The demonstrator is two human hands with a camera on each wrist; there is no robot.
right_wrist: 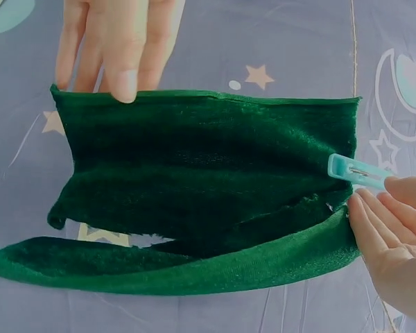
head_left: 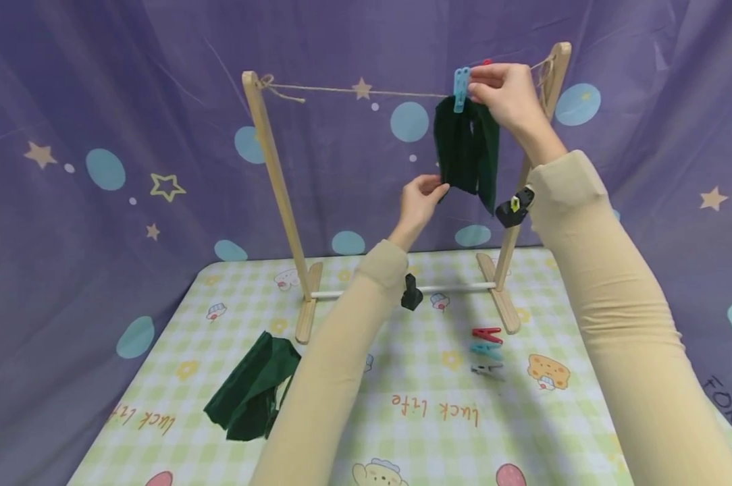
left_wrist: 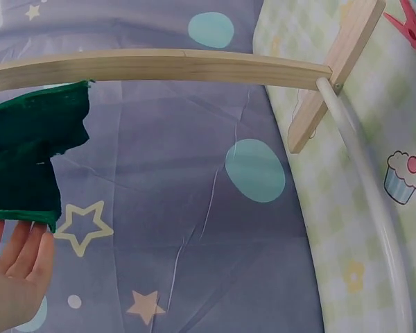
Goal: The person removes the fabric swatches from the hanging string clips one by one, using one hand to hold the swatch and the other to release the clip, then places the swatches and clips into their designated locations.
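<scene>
A dark green velvety garment (head_left: 454,145) hangs from a string (head_left: 366,92), with a light blue clothespin (head_left: 461,91) at its top edge. My left hand (head_left: 419,202) pinches the garment's lower left corner; the right wrist view shows these fingers (right_wrist: 127,83) along its hem. At the top, my right hand (head_left: 508,94) has thumb and fingertips right beside the clothespin. In the right wrist view, that thumb (right_wrist: 402,189) overlaps the clothespin's end and the fingers lie at the cloth's edge. I cannot tell whether the thumb and fingers grip the clothespin. Something small and red (head_left: 487,62) shows above the right hand.
A wooden frame (head_left: 275,175) carries the string, with a white bar (head_left: 457,288) low between its feet. Another green cloth piece (head_left: 253,388) lies left on the checked tablecloth. Red (head_left: 486,334), blue (head_left: 486,349) and grey (head_left: 487,370) clothespins lie right. A purple curtain (head_left: 177,236) hangs behind.
</scene>
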